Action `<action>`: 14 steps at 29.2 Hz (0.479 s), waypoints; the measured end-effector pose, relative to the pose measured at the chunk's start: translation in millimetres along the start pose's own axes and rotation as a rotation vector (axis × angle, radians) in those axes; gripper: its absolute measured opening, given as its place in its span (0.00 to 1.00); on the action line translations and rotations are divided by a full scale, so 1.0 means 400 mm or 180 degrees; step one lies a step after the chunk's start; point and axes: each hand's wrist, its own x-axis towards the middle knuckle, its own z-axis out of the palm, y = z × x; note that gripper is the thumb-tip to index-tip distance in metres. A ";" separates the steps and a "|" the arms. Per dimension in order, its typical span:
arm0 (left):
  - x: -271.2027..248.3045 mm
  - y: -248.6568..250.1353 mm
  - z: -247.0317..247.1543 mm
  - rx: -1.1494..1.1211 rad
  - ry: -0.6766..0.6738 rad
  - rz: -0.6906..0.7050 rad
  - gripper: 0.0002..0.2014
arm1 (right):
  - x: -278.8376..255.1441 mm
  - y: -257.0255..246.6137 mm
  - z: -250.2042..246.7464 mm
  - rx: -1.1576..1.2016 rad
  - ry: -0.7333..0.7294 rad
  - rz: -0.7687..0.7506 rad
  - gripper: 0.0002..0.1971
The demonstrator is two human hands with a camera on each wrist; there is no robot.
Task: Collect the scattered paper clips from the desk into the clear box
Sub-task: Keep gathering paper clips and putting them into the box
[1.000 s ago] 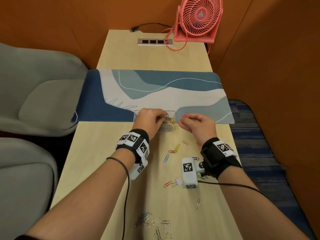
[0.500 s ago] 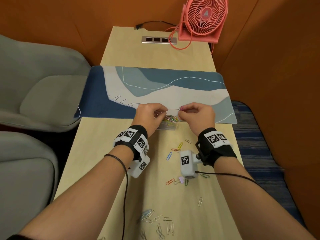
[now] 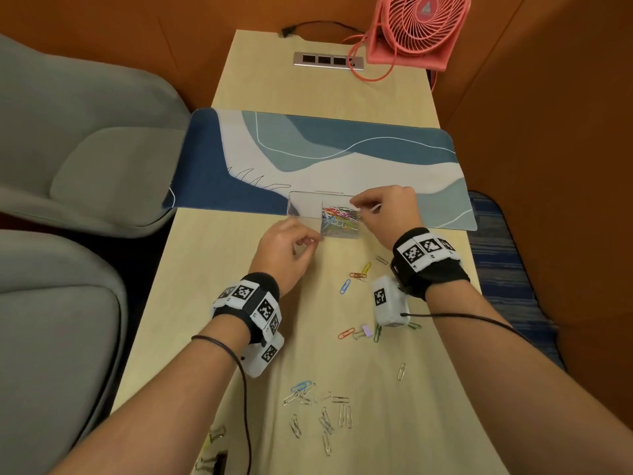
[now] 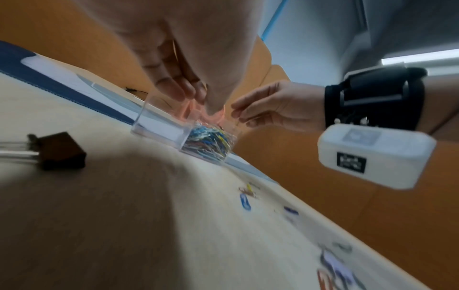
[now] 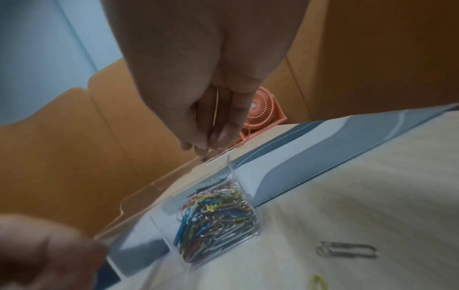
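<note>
At upper centre of the frame, the left hand [image 4: 188,58] reached down with its fingertips [image 4: 174,88] at the rim of the clear box [image 4: 159,121], above the coloured paper clips [image 4: 211,141]. At right, the right hand [image 4: 278,106] pinched its far edge. A dark binder clip [image 4: 62,150] lay at left.

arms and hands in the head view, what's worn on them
Both forearms are bare, no sleeves. Each wrist has a black strap with white squares of black-and-white markers and a white camera box beneath, trailing a thin black cable. The left wrist has a thin dark band.
</note>
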 end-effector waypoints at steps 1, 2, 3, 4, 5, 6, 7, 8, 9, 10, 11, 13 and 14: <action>-0.009 0.000 0.007 0.0058 -0.0158 0.0031 0.09 | -0.016 0.009 -0.010 0.0139 0.0198 0.0051 0.14; -0.017 0.004 0.015 0.0124 -0.0349 0.0051 0.11 | -0.036 0.024 -0.019 0.0211 0.0390 0.0171 0.14; -0.024 0.012 0.025 0.0217 -0.0573 0.0071 0.14 | -0.057 0.044 -0.027 0.0191 0.0509 0.0341 0.15; -0.028 0.022 0.038 0.0344 -0.0828 0.0096 0.18 | -0.080 0.067 -0.032 0.0082 0.0502 0.0544 0.17; -0.032 0.036 0.051 0.0496 -0.1120 0.0110 0.24 | -0.102 0.091 -0.031 -0.0082 0.0356 0.0724 0.19; -0.033 0.052 0.066 0.0664 -0.1413 0.0108 0.28 | -0.123 0.116 -0.024 -0.0303 0.0091 0.0811 0.21; -0.032 0.068 0.081 0.0822 -0.1634 0.0134 0.30 | -0.142 0.140 -0.012 -0.0531 -0.0235 0.0761 0.24; -0.031 0.081 0.098 0.0947 -0.1776 0.0221 0.29 | -0.159 0.159 0.000 -0.0738 -0.0572 0.0601 0.27; -0.027 0.091 0.111 0.1040 -0.1873 0.0364 0.29 | -0.171 0.175 0.016 -0.0905 -0.0863 0.0382 0.30; -0.025 0.102 0.125 0.1121 -0.1975 0.0516 0.29 | -0.184 0.189 0.028 -0.1052 -0.1073 0.0185 0.32; -0.025 0.109 0.138 0.1207 -0.2098 0.0640 0.29 | -0.196 0.201 0.040 -0.1174 -0.1193 0.0022 0.33; -0.034 0.115 0.154 0.1332 -0.2277 0.0759 0.30 | -0.227 0.208 0.058 -0.1297 -0.1278 -0.0176 0.32; -0.042 0.115 0.156 0.1379 -0.2263 0.0763 0.29 | -0.246 0.207 0.066 -0.1328 -0.1276 -0.0278 0.30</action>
